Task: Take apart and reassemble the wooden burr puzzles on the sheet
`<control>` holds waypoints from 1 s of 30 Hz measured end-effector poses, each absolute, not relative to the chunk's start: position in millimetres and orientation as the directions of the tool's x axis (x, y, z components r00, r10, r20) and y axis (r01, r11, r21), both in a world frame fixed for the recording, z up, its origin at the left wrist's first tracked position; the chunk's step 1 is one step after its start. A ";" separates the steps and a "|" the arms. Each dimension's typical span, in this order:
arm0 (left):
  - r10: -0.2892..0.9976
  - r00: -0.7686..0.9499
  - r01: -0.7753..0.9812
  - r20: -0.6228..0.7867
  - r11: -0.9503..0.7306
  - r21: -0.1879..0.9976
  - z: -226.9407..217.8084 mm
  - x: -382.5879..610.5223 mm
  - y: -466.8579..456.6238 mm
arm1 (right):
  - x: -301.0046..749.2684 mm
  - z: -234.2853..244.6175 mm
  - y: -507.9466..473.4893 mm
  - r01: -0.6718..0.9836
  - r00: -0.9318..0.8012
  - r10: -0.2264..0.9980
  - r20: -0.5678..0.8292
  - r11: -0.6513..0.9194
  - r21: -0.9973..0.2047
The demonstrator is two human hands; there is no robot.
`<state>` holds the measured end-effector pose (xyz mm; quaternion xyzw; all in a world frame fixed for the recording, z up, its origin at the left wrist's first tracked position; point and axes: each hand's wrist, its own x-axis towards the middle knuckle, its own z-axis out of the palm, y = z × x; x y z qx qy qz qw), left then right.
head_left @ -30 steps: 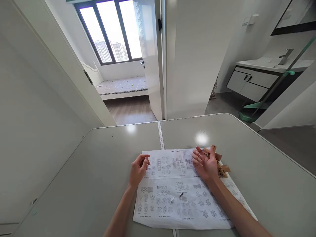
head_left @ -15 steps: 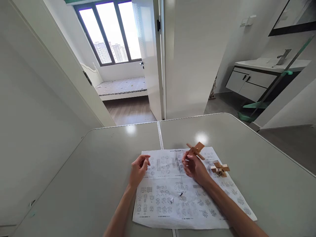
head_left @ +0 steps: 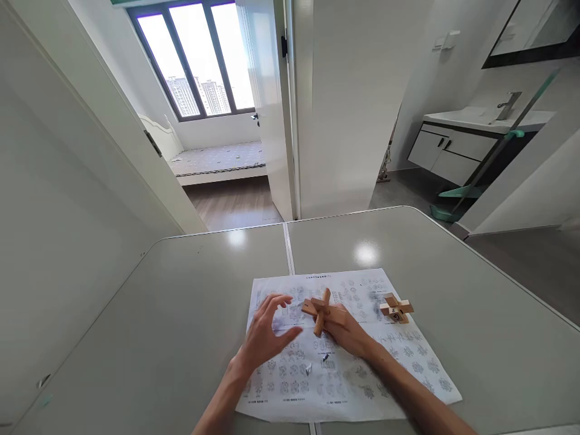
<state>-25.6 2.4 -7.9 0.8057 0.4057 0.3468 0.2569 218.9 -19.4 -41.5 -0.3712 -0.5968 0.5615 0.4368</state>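
Observation:
My right hand [head_left: 347, 329] grips a wooden interlocking puzzle [head_left: 321, 307], made of crossed wooden bars, holding it over the printed sheet [head_left: 362, 393]. To its left, my left hand [head_left: 267, 332] is open, thumb and fingers spread in a C shape toward the puzzle but apart from it. A second wooden puzzle [head_left: 397, 309] of crossed blocks, with a dark mark on one face, rests on the sheet's right side. Rows of small line diagrams cover the paper.
The sheet lies on a grey-green table [head_left: 181, 338] with a seam down its middle. Two tiny dark scraps [head_left: 325, 357] lie on the paper. Beyond the table's far edge are an open door [head_left: 267, 121], a bed [head_left: 222, 158] and a washbasin cabinet [head_left: 453, 151].
My right hand has brought the wooden puzzle left and down toward the sheet's middle, turning it. My left hand has opened and moved right toward it. The view has shifted slightly.

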 end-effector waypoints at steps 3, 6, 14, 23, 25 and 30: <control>0.815 0.528 0.447 0.240 -0.507 0.737 -8.8 -18.8 -6.0 | 217.3 -36.9 -20.6 0.024 -0.401 0.905 0.140 0.163 -0.986; 0.790 0.589 0.372 0.167 -0.450 0.812 -9.5 -15.1 -8.4 | 215.2 -31.7 -22.9 0.063 -0.447 0.879 0.167 0.218 -0.974; 0.719 0.675 0.157 0.163 -0.357 0.921 -1.3 -9.3 -8.8 | 205.5 -19.1 -30.3 0.136 -0.539 0.812 0.225 0.348 -0.928; 0.808 0.572 -0.057 0.144 -0.136 0.989 3.8 -6.6 -7.8 | 200.1 -16.0 -28.8 0.153 -0.537 0.811 0.233 0.365 -0.918; 0.839 0.525 -0.080 0.144 -0.119 0.990 2.1 -7.6 -6.1 | 199.5 -17.3 -27.9 0.168 -0.510 0.828 0.232 0.361 -0.918; 0.870 0.475 -0.062 0.131 -0.116 0.991 -4.5 -8.9 -4.1 | 197.2 -26.4 -26.0 0.186 -0.484 0.846 0.221 0.347 -0.919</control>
